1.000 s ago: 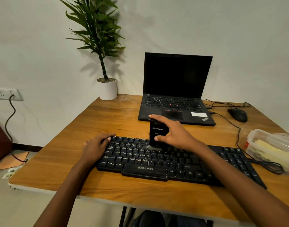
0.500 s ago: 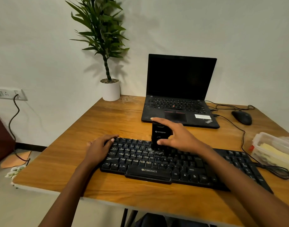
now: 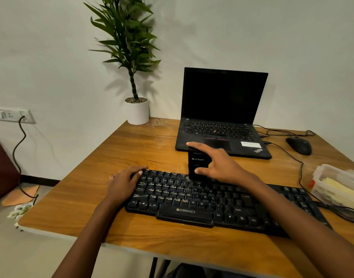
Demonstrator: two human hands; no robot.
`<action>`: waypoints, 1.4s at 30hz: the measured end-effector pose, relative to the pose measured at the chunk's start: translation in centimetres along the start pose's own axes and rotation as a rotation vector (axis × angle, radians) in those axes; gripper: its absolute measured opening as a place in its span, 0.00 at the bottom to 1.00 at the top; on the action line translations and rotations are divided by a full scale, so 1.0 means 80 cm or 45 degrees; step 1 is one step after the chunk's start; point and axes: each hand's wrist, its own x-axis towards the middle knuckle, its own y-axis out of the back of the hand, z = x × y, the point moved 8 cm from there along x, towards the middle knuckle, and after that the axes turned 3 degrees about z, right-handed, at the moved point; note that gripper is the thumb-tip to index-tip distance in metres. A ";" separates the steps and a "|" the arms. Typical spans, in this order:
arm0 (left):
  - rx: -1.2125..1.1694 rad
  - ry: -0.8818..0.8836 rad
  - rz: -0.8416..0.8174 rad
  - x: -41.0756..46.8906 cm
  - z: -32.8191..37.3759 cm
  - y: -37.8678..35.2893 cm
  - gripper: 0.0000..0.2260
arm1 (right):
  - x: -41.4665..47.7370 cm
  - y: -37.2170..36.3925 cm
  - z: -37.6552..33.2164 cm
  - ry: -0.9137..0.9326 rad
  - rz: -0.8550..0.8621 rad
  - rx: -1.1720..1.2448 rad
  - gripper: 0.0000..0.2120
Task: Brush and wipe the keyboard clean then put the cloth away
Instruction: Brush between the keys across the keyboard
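Keyboard (image 3: 212, 199), black, full-size, ZEBRONICS printed on the front lip, lies flat near the front edge of the wooden table (image 3: 132, 153), long side across the view. Right hand (image 3: 222, 167) grips the brush (image 3: 197, 163), a black upright block with a pale logo on its face. The index finger is stretched over the top, the thumb is pressed on the lower near side, and the other fingers wrap behind. The brush's lower end is down on the top key rows, about the middle of the letter section. Left hand (image 3: 124, 183) holds nothing. It lies palm down on the keyboard's left end, fingers relaxed, thumb tip on the top-left corner keys. Right forearm crosses over the keyboard's right half and hides some keys there. Behind the brush, an open black laptop (image 3: 222, 117) with a dark screen and a red dot among its keys. Right of it, a black mouse (image 3: 298, 145) whose thin black cable (image 3: 301, 177) runs forward. A clear plastic container (image 3: 340, 185) sits at the table's right edge, just beside the keyboard's right end, with something pale yellow inside, possibly a folded cloth; the plastic blurs it. A white round pot (image 3: 138, 112) with a green leafy plant stands at the back left corner. A wall socket (image 3: 11, 115) with a black cord is low on the left. The table top has a glossy grain and rounded corners.
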 end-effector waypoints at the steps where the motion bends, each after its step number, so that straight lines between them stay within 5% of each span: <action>1: -0.003 0.000 0.004 0.000 0.002 0.000 0.12 | 0.004 0.004 0.002 -0.004 -0.036 -0.044 0.37; 12: 0.061 0.019 0.005 -0.003 0.009 0.003 0.12 | 0.001 -0.005 0.011 -0.074 0.174 0.258 0.34; 17: 0.019 0.019 -0.008 -0.005 0.010 0.003 0.12 | 0.019 0.004 0.000 -0.043 0.152 0.010 0.35; 20: 0.025 0.020 0.002 -0.006 0.012 0.004 0.12 | 0.023 -0.010 -0.020 -0.012 0.198 0.184 0.34; 30: 0.037 0.002 0.012 -0.004 0.013 0.006 0.12 | 0.031 -0.003 -0.017 -0.020 0.021 -0.140 0.35; 38: 0.120 0.059 0.063 -0.009 0.020 0.010 0.13 | 0.025 -0.022 -0.012 0.016 -0.020 0.022 0.35; 42: 0.130 0.066 0.052 -0.009 0.021 0.010 0.13 | 0.042 -0.011 -0.008 -0.002 -0.165 -0.148 0.36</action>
